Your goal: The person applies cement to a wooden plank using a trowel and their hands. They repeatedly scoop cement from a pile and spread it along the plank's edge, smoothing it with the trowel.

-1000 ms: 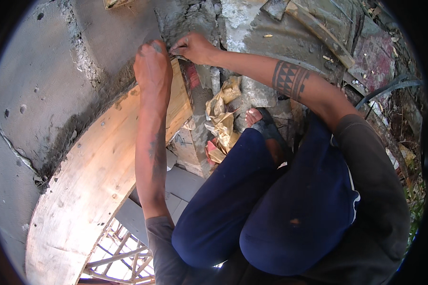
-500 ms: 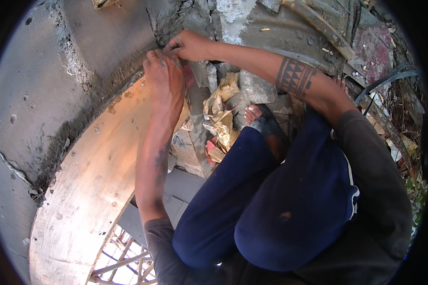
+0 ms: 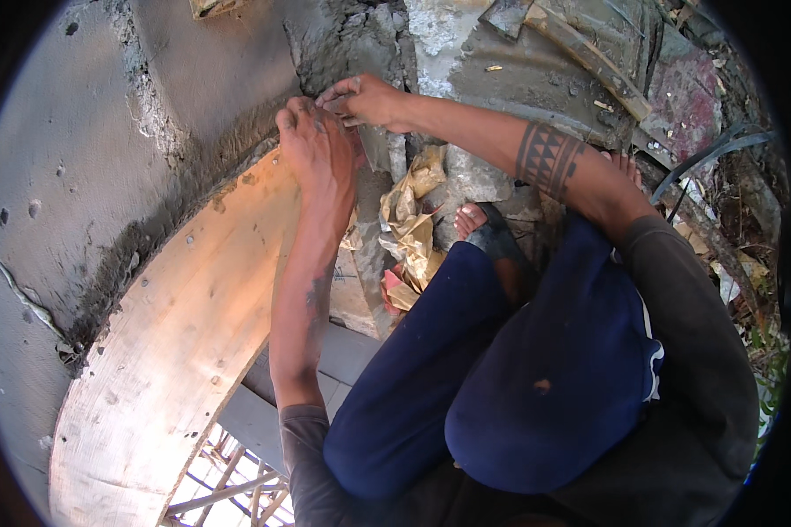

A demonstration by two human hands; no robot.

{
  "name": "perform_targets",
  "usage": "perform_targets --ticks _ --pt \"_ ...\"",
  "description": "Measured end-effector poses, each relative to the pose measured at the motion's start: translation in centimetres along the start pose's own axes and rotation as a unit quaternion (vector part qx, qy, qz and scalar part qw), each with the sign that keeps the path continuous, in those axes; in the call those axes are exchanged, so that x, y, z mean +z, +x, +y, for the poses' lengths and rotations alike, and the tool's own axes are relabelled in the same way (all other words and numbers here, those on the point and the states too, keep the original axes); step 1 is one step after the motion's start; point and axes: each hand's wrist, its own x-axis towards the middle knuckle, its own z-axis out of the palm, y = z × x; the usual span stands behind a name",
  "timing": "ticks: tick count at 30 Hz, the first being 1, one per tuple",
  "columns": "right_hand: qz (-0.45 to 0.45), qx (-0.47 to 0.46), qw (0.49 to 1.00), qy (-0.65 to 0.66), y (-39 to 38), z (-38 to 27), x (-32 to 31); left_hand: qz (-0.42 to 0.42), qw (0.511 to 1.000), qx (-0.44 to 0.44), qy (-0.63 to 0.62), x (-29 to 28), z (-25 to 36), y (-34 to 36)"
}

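Head view only. Left hand (image 3: 318, 156) lies palm-down, fingers flat & close together, pressed on the wet grey mortar seam (image 3: 228, 162) where the curved pale plywood form board (image 3: 185, 334) meets the rough grey concrete wall (image 3: 88, 149); it holds nothing that I can see. Right hand (image 3: 366, 98) is just beside it, fingertips touching the left's, pinched narrow on sth small & grey, prob. a lump of mortar or a small tool, too smeared to tell which. Both hands sit at the top end of the seam, near the crumbly grey mortar patch (image 3: 351, 35) above.

Below the hands: crumpled tan paper sack (image 3: 413, 220) wedged between form board & grey stone block (image 3: 475, 180); bare foot (image 3: 468, 220) rests by the block. Knees in dark blue trousers (image 3: 518, 378) are folded under the forearms. Grey timber batten (image 3: 589, 57) runs across upper right. Open gap w/ thin poles (image 3: 224, 483) shows far below the board.

Risks, as I judge: wet fill could slump out of the seam if pressed unevenly; foot perched on loose rubble may slip; anything dropped could go thru the gap under the board.
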Motion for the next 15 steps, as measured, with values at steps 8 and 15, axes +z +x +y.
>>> perform_targets --ticks 8,15 --pt "0.087 -0.081 0.992 -0.05 1.0 1.5 0.4 0.05 0.999 -0.01 0.012 -0.3 2.2 -5.6" --pt "0.087 -0.256 0.92 -0.284 0.5 1.5 0.6 0.05 0.996 -0.051 -0.055 -1.1 -0.2 -3.3"
